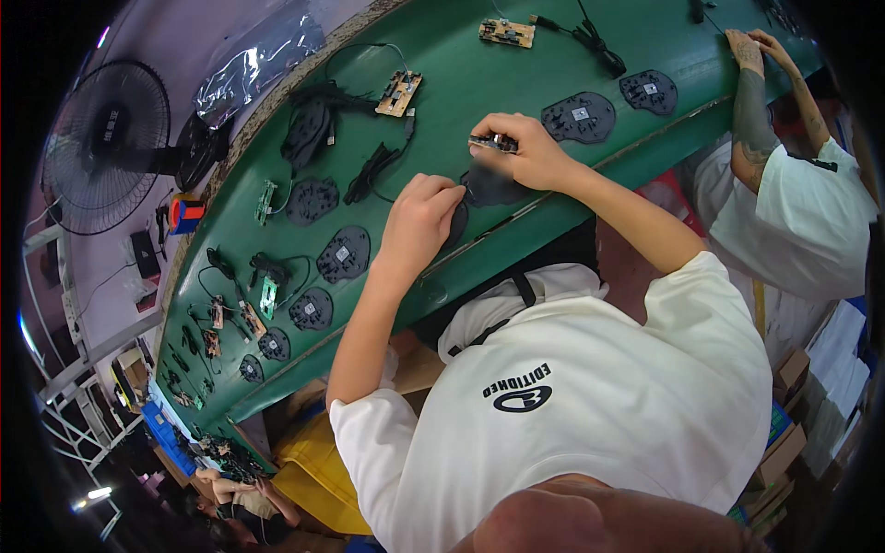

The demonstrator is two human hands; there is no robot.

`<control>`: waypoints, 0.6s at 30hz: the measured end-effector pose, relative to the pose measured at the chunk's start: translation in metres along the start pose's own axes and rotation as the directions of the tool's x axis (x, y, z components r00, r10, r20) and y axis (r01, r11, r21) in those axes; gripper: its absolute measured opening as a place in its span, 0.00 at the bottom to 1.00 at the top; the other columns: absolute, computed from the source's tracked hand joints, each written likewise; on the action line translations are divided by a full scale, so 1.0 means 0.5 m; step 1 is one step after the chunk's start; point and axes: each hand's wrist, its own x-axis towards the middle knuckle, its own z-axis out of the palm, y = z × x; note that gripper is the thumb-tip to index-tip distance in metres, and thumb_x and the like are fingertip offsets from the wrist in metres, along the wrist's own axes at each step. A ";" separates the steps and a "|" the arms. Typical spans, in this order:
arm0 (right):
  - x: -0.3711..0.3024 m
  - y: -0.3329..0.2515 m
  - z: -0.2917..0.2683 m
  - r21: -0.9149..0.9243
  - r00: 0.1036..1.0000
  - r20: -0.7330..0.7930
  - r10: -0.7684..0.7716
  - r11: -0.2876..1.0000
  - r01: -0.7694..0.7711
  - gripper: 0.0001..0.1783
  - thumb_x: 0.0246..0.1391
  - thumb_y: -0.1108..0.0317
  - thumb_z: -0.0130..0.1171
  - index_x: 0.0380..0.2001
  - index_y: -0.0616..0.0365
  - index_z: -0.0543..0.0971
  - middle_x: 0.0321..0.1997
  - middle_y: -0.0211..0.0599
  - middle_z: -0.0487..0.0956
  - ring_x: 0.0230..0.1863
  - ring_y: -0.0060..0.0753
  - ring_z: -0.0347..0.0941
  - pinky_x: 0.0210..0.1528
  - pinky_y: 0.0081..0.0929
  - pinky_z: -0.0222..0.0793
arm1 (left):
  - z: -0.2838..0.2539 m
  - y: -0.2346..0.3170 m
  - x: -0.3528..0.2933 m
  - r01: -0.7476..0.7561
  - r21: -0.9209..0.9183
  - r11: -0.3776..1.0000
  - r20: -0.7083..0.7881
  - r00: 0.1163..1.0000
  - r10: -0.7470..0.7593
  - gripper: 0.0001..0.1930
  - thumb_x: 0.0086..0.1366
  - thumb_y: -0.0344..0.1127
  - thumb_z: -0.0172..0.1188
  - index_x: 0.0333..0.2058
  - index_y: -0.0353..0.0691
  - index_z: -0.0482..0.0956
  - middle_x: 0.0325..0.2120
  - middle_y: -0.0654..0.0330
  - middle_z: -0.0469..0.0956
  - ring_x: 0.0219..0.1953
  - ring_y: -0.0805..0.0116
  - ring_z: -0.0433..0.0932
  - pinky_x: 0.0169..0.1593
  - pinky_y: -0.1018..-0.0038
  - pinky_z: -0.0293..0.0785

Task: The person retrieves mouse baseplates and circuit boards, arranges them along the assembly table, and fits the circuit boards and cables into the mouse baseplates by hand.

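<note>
My right hand [524, 152] pinches a small green circuit board [493, 143] just above a black plastic base shell [490, 187] lying at the near edge of the green belt [461, 74]. My left hand [419, 219] is curled around the left side of that same shell, and its fingers hide part of the shell. Both forearms reach up from my white T-shirt toward the belt.
More black base shells [579, 117] [343, 253], circuit boards with cables [399, 92] [506, 32] and bundled black cords [373, 170] lie along the belt. A co-worker's tattooed forearm [751, 106] works at the upper right. A black fan [106, 143] stands at the left.
</note>
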 end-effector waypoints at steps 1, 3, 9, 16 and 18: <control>0.000 0.000 0.000 -0.012 1.000 0.003 -0.009 1.000 0.009 0.10 0.57 0.64 0.65 0.36 0.59 0.80 0.31 0.34 0.80 0.33 0.34 0.73 0.42 0.30 0.67 | -0.008 -0.001 0.003 -0.033 0.019 0.999 0.055 0.998 0.032 0.09 0.55 0.21 0.64 0.37 0.33 0.83 0.35 0.56 0.80 0.38 0.55 0.78 0.42 0.64 0.76; 0.002 -0.001 -0.001 -0.023 1.000 0.006 -0.016 1.000 0.016 0.10 0.56 0.63 0.65 0.36 0.58 0.80 0.31 0.34 0.80 0.33 0.35 0.72 0.43 0.31 0.66 | -0.013 -0.005 0.006 -0.066 0.035 0.997 0.111 0.992 0.062 0.10 0.55 0.21 0.64 0.37 0.33 0.83 0.36 0.55 0.80 0.38 0.55 0.78 0.42 0.64 0.76; 0.004 -0.001 -0.003 -0.035 1.000 -0.004 0.007 0.999 -0.007 0.10 0.56 0.62 0.65 0.35 0.57 0.79 0.31 0.34 0.80 0.32 0.36 0.73 0.44 0.31 0.64 | -0.008 -0.004 0.006 -0.133 0.028 0.991 0.158 0.979 0.127 0.12 0.54 0.20 0.62 0.39 0.32 0.82 0.37 0.55 0.79 0.39 0.55 0.78 0.43 0.63 0.76; 0.009 0.004 -0.002 -0.067 0.993 -0.057 -0.099 0.993 0.096 0.13 0.54 0.60 0.66 0.33 0.59 0.79 0.27 0.39 0.79 0.28 0.42 0.76 0.31 0.33 0.68 | -0.028 -0.007 0.024 -0.250 0.071 0.966 0.291 0.931 0.220 0.20 0.48 0.18 0.60 0.43 0.32 0.81 0.39 0.54 0.78 0.40 0.56 0.77 0.45 0.63 0.76; 0.007 0.002 -0.003 -0.066 0.993 -0.066 -0.100 0.993 0.095 0.12 0.54 0.60 0.66 0.33 0.59 0.79 0.26 0.39 0.79 0.27 0.42 0.76 0.30 0.33 0.67 | -0.032 -0.016 0.027 -0.271 0.043 0.962 0.317 0.917 0.244 0.20 0.47 0.18 0.60 0.43 0.32 0.81 0.40 0.54 0.78 0.40 0.56 0.77 0.45 0.63 0.76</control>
